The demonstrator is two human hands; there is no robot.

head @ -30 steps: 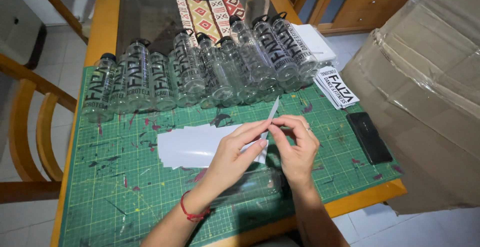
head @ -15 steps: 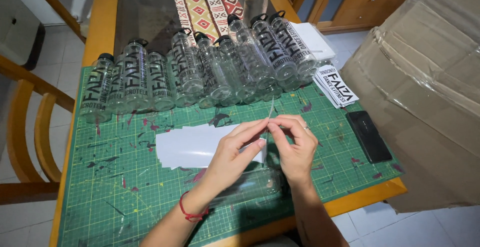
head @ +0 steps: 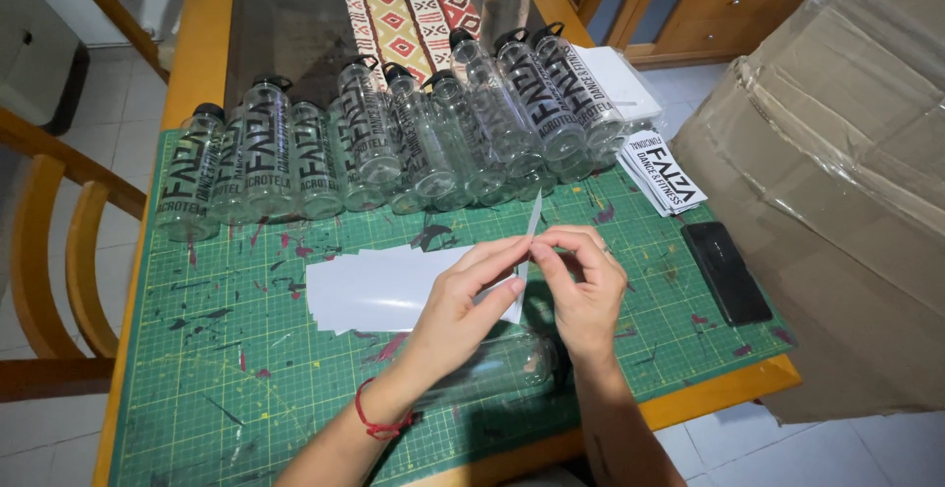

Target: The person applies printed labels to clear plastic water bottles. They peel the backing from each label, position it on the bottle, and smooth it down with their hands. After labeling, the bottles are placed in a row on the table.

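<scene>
Both of your forearms are bare, with no sleeves reaching into view. Your left hand point(head: 461, 308) wears nothing on its fingers that can be made out, but just behind it, at the wrist, sits a thin red cord bracelet point(head: 371, 420), looped snugly, with a small loose end hanging off it. Your right hand point(head: 583, 285) shows no glove, watch or band at the wrist. Fingernails on both hands look short and unpainted.

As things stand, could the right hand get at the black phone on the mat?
Probably yes: the black phone lies flat and uncovered just right of the right hand, nothing between them. But both hands pinch a white strip, so it isn't free.
</scene>
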